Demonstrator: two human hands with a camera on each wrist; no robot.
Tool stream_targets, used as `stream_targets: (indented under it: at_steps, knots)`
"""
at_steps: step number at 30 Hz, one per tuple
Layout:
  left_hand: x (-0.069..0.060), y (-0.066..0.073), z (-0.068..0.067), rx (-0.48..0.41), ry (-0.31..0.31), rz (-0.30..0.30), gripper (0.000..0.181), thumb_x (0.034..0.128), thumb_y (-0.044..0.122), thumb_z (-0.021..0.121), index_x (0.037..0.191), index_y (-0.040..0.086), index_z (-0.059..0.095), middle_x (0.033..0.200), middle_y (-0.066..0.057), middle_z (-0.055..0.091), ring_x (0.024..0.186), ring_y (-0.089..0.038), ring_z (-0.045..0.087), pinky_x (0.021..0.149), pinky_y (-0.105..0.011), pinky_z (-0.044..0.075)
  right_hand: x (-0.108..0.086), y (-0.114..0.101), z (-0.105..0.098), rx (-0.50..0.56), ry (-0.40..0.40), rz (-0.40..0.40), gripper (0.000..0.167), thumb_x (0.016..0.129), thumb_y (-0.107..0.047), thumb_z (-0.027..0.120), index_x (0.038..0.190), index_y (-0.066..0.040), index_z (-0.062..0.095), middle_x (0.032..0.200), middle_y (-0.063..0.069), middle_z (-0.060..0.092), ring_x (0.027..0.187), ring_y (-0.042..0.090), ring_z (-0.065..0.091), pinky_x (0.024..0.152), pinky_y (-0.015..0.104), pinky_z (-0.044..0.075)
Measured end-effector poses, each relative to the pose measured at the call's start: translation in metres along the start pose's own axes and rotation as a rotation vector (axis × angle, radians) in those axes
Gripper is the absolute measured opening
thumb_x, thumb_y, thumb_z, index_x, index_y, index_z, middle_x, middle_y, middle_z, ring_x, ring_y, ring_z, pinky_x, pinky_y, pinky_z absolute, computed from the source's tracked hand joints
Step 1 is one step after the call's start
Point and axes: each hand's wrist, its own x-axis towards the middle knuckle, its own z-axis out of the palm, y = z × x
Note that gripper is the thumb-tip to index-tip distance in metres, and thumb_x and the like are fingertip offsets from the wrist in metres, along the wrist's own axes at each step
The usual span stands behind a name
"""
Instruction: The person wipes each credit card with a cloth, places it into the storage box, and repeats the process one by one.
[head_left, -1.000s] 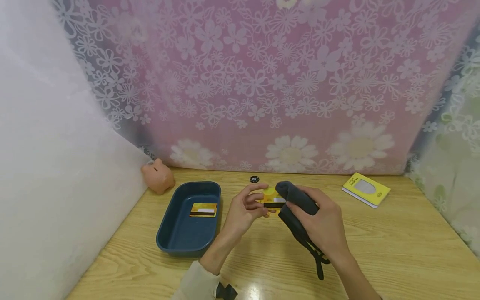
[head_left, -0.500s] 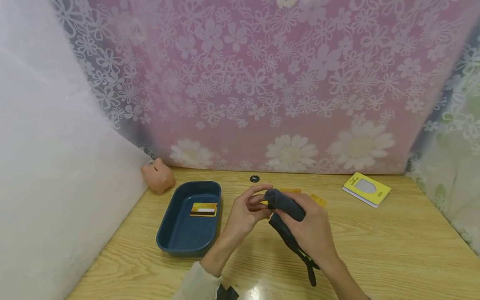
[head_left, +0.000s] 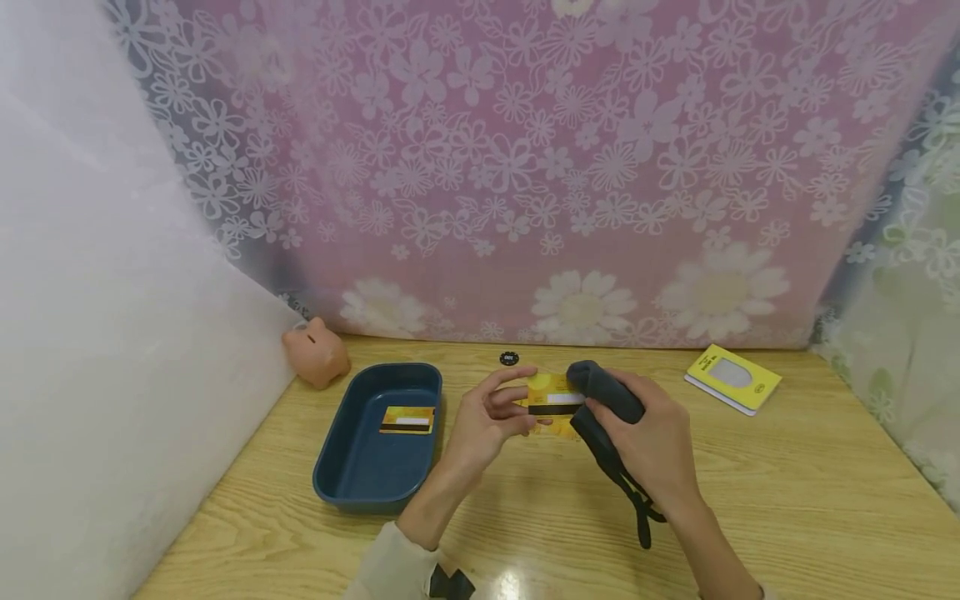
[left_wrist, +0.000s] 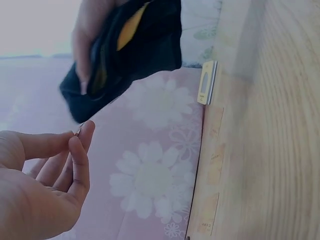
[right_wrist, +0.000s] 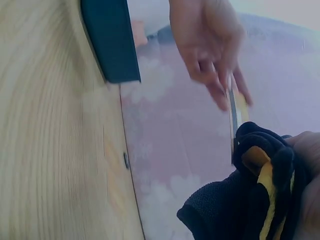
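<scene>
Between thumb and fingertips, my left hand pinches a yellow bank card with a black stripe. My right hand grips a dark folded cloth with a strap dangling below it. Yellow shows along the cloth's folds in the right wrist view. The cloth touches or overlaps the card's right end, which is hidden. A second bank card lies in the dark blue tray left of my left hand.
Several yellow cards lie on the wooden table. A piggy bank stands behind the tray at left. A black poker chip lies near the floral curtain. At back right is a yellow booklet.
My right hand swept the cloth left over the card, covering most of it half a second ago, then back right, uncovering it. My left hand has stayed almost still, holding the card.
</scene>
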Motion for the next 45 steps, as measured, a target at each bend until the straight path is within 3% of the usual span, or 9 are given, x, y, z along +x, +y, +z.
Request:
stream_targets:
  at_steps: [8,17,29,37,39,43,45]
  knots:
    - [0.003,-0.001,-0.009,-0.009,0.016,-0.02,0.059,0.0916,-0.008,0.073,0.144,0.017,0.063,0.129,-0.014,0.071,0.093,-0.021,0.072,0.082,-0.037,0.063,0.011,0.018,-0.018,-0.028,0.032,0.151,0.042,0.09,-0.022,0.084,0.128,-0.008,0.073,0.115,0.019,0.074,0.094,0.039,0.073,0.067,0.018,0.053]
    - [0.008,0.0,-0.024,0.031,0.048,-0.038,0.059,0.0925,-0.006,0.073,0.143,0.023,0.063,0.13,-0.011,0.071,0.1,-0.026,0.072,0.088,-0.039,0.061,0.013,0.025,-0.036,-0.028,0.011,0.201,0.047,0.092,-0.03,0.082,0.134,-0.01,0.071,0.12,0.02,0.072,0.099,0.042,0.071,0.067,0.01,0.047]
    - [-0.002,0.002,-0.075,0.159,0.149,-0.052,0.061,0.0937,-0.007,0.071,0.147,0.021,0.06,0.142,-0.01,0.062,0.11,-0.032,0.068,0.085,-0.041,0.06,0.006,0.051,-0.06,-0.123,-0.031,0.161,0.051,0.091,-0.033,0.083,0.136,-0.011,0.07,0.125,0.02,0.071,0.101,0.044,0.069,0.064,0.008,0.044]
    - [-0.014,-0.002,-0.12,0.293,0.249,-0.098,0.059,0.0965,-0.006,0.067,0.148,0.023,0.059,0.142,-0.012,0.063,0.11,-0.033,0.067,0.085,-0.053,0.059,-0.003,0.068,-0.072,-0.166,-0.109,0.155,0.056,0.091,-0.035,0.083,0.138,-0.01,0.068,0.133,0.025,0.066,0.104,0.047,0.067,0.065,0.015,0.046]
    - [-0.018,-0.004,-0.134,0.327,0.277,-0.115,0.059,0.0972,-0.006,0.066,0.149,0.022,0.058,0.145,-0.013,0.06,0.111,-0.032,0.066,0.083,-0.051,0.06,-0.005,0.072,-0.075,-0.183,-0.121,0.154,0.055,0.09,-0.035,0.083,0.137,-0.01,0.069,0.132,0.026,0.067,0.104,0.048,0.068,0.065,0.019,0.049]
    - [-0.026,-0.009,-0.16,0.376,0.32,-0.156,0.06,0.0982,-0.006,0.062,0.151,0.021,0.055,0.15,-0.017,0.055,0.114,-0.036,0.063,0.079,-0.039,0.059,-0.011,0.08,-0.081,-0.201,-0.152,0.174,0.056,0.091,-0.038,0.082,0.138,-0.009,0.068,0.132,0.029,0.065,0.11,0.052,0.064,0.073,0.046,0.058]
    - [-0.029,-0.011,-0.171,0.401,0.337,-0.173,0.06,0.0983,-0.007,0.06,0.153,0.019,0.054,0.151,-0.02,0.054,0.117,-0.037,0.062,0.079,-0.038,0.059,-0.013,0.084,-0.085,-0.2,-0.17,0.189,0.058,0.092,-0.039,0.081,0.139,-0.008,0.067,0.134,0.031,0.064,0.115,0.055,0.061,0.079,0.059,0.055]
